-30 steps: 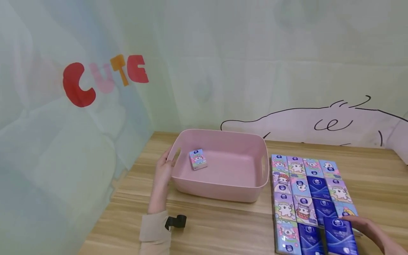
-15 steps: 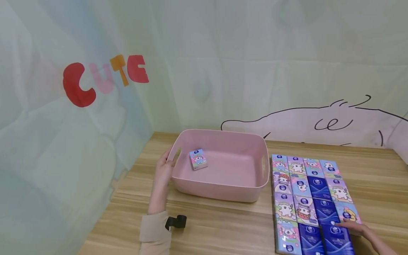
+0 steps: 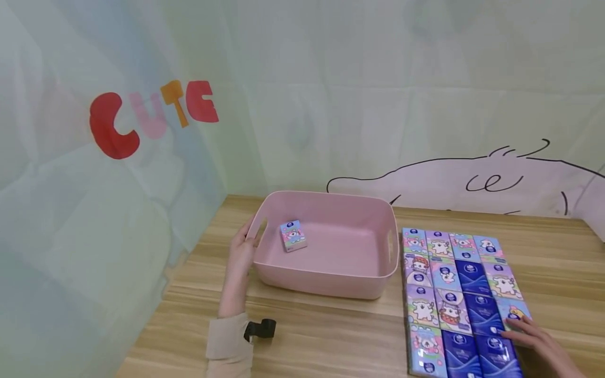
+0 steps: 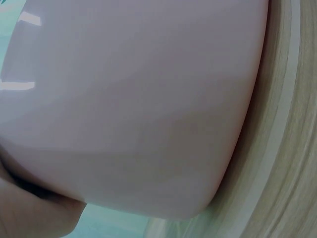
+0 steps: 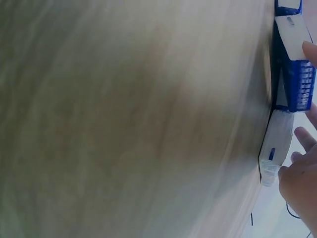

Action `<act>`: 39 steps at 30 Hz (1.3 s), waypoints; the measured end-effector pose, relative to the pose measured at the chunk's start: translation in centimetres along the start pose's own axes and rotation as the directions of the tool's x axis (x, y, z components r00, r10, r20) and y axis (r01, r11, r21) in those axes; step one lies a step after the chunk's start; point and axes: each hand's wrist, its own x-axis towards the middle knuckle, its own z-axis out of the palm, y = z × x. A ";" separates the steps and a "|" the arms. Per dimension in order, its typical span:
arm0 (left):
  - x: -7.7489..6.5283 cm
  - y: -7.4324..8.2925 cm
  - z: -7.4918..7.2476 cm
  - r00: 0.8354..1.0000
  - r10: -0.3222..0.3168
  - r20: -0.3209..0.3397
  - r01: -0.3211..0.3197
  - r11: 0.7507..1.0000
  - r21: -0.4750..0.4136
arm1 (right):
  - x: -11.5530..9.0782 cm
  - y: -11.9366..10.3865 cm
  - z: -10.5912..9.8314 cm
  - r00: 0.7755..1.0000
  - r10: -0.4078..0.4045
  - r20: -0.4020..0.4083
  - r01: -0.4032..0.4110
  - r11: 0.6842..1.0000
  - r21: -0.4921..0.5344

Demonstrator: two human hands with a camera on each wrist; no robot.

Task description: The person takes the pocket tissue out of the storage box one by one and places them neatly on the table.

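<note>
A pink storage bin (image 3: pixel 321 286) stands on the table, a hole in each end wall. My left hand (image 3: pixel 242 253) grips the bin's left end at its handle hole, fingers partly hidden behind the wall. One small tissue pack (image 3: pixel 293 236) with a cartoon print lies inside on the left. My right hand (image 3: pixel 539 341) is at the far right corner of a dark blue tissue pack (image 3: pixel 498 357) in the front row. In the right wrist view, that blue pack (image 5: pixel 298 87) has its far end slightly raised, with the thumb (image 5: pixel 310 52) against its side.
Several tissue packs (image 3: pixel 422 307), some cartoon-printed and some plain blue, lie in tight rows right of the bin. The wood-grain table (image 3: pixel 331 336) meets a printed cloth backdrop (image 3: pixel 293 115) behind and on the left. A black strap mount (image 3: pixel 260 329) is on my left wrist.
The blue pack in my right hand has come down and slightly left into the front row. More of the right fingers now shows. My left hand and the bin have stayed put.
</note>
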 end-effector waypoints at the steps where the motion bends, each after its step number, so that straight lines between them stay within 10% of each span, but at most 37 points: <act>1: 0.0 0.0 0.0 1.000 -0.001 0.001 0.001 1.000 -0.003 | 1.8 -3.3 -0.9 1.000 0.026 -0.007 -0.027 0.998 -0.049; 4: -0.1 0.1 -0.1 1.000 0.001 0.007 -0.001 1.000 -0.009 | 4.0 -8.1 -1.9 0.991 0.131 -0.006 -0.131 0.986 -0.099; 11: -0.2 0.2 -0.1 1.000 0.001 0.003 -0.001 1.000 -0.017 | 2.4 -6.2 -1.3 0.971 0.236 0.026 -0.232 0.966 -0.110; 18: -0.1 0.3 -0.2 1.000 -0.005 0.001 0.005 1.000 -0.015 | 4.6 -6.7 -2.6 0.972 0.185 0.147 -0.169 0.979 -0.111; 21: -0.1 0.2 -0.3 1.000 -0.006 -0.002 0.006 1.000 -0.015 | 7.5 -7.8 -4.4 0.930 0.239 0.281 -0.217 0.970 -0.107; 29: -0.3 0.3 -0.2 1.000 0.004 0.001 -0.004 1.000 -0.018 | 18.8 -12.5 -7.9 0.951 -0.004 0.309 0.047 0.990 -0.133; 39: -0.3 0.0 0.0 1.000 0.004 0.007 -0.004 1.000 -0.020 | 29.5 -16.6 -6.6 0.881 -0.097 0.463 0.156 0.984 -0.091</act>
